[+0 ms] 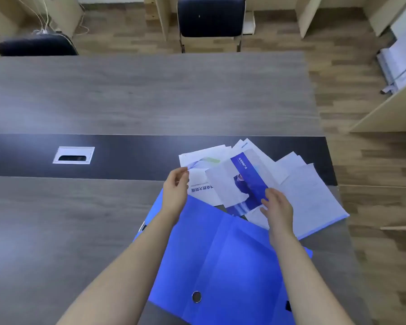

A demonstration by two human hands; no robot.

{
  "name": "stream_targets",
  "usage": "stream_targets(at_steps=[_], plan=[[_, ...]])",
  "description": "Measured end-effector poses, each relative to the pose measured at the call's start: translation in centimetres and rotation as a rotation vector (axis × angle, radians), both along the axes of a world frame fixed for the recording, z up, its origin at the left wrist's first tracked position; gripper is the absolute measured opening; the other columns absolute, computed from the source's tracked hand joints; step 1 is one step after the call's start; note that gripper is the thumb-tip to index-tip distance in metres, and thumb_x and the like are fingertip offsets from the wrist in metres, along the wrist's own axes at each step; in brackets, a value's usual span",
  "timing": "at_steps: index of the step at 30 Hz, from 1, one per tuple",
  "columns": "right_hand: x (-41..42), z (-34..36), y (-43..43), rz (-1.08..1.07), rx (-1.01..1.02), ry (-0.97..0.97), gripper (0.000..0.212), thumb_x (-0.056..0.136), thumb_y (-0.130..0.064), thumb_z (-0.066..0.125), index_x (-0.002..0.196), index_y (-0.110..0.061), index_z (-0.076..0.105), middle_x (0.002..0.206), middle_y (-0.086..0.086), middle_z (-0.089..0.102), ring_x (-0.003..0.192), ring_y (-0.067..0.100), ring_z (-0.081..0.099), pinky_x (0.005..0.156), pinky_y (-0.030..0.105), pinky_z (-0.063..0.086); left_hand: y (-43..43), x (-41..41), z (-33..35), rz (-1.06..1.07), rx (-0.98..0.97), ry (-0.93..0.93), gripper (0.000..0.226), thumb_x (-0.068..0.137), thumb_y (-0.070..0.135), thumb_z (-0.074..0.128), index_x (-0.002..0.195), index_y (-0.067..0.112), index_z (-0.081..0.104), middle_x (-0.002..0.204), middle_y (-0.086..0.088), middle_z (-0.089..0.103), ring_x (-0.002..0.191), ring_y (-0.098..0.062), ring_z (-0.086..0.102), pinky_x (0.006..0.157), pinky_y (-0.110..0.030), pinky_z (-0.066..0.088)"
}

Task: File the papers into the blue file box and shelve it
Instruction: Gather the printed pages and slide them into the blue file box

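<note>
A cable hatch (73, 155) sits far left on the grey table (127, 95); two dark chairs (211, 16) stand beyond. The blue file box (220, 254) lies open before me, papers (309, 191) fanned across it. My left hand (175, 191) pinches a sheet's corner; my right hand (278, 208) holds a brochure (242, 181).

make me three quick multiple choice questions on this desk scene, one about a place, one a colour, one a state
1. Where do the loose papers lie?
A. on the chair
B. on the table, beyond the file box
C. on the floor

2. What colour is the file box?
A. red
B. green
C. blue

3. How is the file box?
A. lying open
B. shut and upright
C. on a shelf

Answers: 1 B, the sheets fan out on the table; 2 C, its panels are bright blue; 3 A, the cover is spread flat under the left hand and right hand.
</note>
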State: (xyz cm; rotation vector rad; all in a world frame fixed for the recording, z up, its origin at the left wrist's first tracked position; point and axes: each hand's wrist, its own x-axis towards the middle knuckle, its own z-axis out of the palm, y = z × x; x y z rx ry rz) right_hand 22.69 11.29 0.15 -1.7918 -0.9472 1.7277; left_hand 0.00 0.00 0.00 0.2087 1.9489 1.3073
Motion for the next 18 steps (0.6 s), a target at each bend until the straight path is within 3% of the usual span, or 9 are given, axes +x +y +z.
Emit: stream_targets(at_steps=[2, 4, 7, 9, 12, 14, 16, 18], plan=[[0.6, -2.0, 1.4, 0.005, -0.106, -0.132, 0.041, 0.104, -0.031, 0.060, 0.140, -0.011, 0.061, 0.117, 0.003, 0.063, 0.117, 0.028, 0.062, 0.114, 0.051, 0.050, 1.0, -1.1, -2.3, 0.053, -0.084, -0.057, 0.034, 0.096, 0.033, 0.054, 0.128, 0.023, 0.063, 0.130, -0.006, 0.072, 0.114, -0.029, 0.070, 0.102, -0.048, 0.057], [1.4, -4.5, 3.2, -0.004, -0.177, -0.179, 0.046, 0.101, -0.037, 0.063, 0.137, -0.008, 0.058, 0.116, 0.003, 0.056, 0.122, 0.034, 0.058, 0.117, 0.054, 0.046, 2.2, -2.2, -4.2, 0.039, -0.177, -0.113, 0.040, 0.098, 0.034, 0.054, 0.134, 0.017, 0.058, 0.138, -0.013, 0.067, 0.103, -0.026, 0.065, 0.091, -0.040, 0.054], [1.8, -7.6, 4.9, -0.021, -0.203, -0.247, 0.060, 0.095, -0.042, 0.065, 0.141, -0.004, 0.056, 0.128, 0.009, 0.056, 0.129, 0.038, 0.058, 0.114, 0.055, 0.048, 4.2, -2.7, -6.1, 0.011, -0.284, -0.160, 0.049, 0.103, 0.034, 0.055, 0.148, 0.015, 0.047, 0.143, -0.004, 0.057, 0.113, -0.023, 0.055, 0.099, -0.038, 0.046], [1.2, -8.1, 6.0, -0.002, -0.174, -0.278, 0.053, 0.094, -0.038, 0.065, 0.134, -0.003, 0.060, 0.127, 0.013, 0.059, 0.119, 0.038, 0.061, 0.105, 0.053, 0.054, 5.4, -3.0, -7.0, 0.031, -0.325, -0.129, 0.049, 0.104, 0.030, 0.053, 0.148, 0.011, 0.045, 0.130, 0.002, 0.057, 0.110, -0.023, 0.055, 0.093, -0.036, 0.047], [0.0, -8.4, 7.4, 0.039, -0.107, -0.264, 0.022, 0.100, -0.024, 0.061, 0.107, -0.004, 0.065, 0.101, 0.009, 0.066, 0.088, 0.027, 0.064, 0.081, 0.040, 0.055, 7.3, -3.4, -8.1, 0.067, -0.360, -0.090, 0.048, 0.104, 0.024, 0.051, 0.145, 0.001, 0.045, 0.088, 0.007, 0.046, 0.076, -0.016, 0.048, 0.064, -0.027, 0.038], [-0.7, -9.0, 8.2, 0.066, -0.082, -0.270, 0.022, 0.100, -0.023, 0.060, 0.108, -0.004, 0.068, 0.107, 0.010, 0.073, 0.093, 0.027, 0.069, 0.076, 0.036, 0.056, 8.6, -3.5, -8.6, 0.052, -0.383, -0.108, 0.049, 0.103, 0.022, 0.051, 0.146, -0.002, 0.044, 0.084, 0.005, 0.041, 0.065, -0.012, 0.040, 0.055, -0.026, 0.031], [-1.4, -9.3, 8.9, 0.090, -0.060, -0.277, 0.027, 0.100, -0.022, 0.060, 0.115, -0.001, 0.069, 0.115, 0.015, 0.074, 0.099, 0.030, 0.070, 0.069, 0.033, 0.054, 10.1, -3.5, -8.9, 0.028, -0.383, -0.099, 0.056, 0.099, 0.025, 0.056, 0.146, -0.003, 0.044, 0.090, -0.004, 0.050, 0.067, -0.014, 0.041, 0.059, -0.026, 0.036], [-2.1, -9.3, 9.2, 0.107, -0.060, -0.284, 0.034, 0.100, -0.026, 0.061, 0.124, -0.002, 0.068, 0.122, 0.018, 0.072, 0.102, 0.030, 0.067, 0.075, 0.036, 0.056, 11.6, -3.2, -8.7, -0.015, -0.380, -0.084, 0.065, 0.087, 0.035, 0.061, 0.141, 0.000, 0.047, 0.111, -0.022, 0.061, 0.086, -0.023, 0.056, 0.080, -0.032, 0.050]])
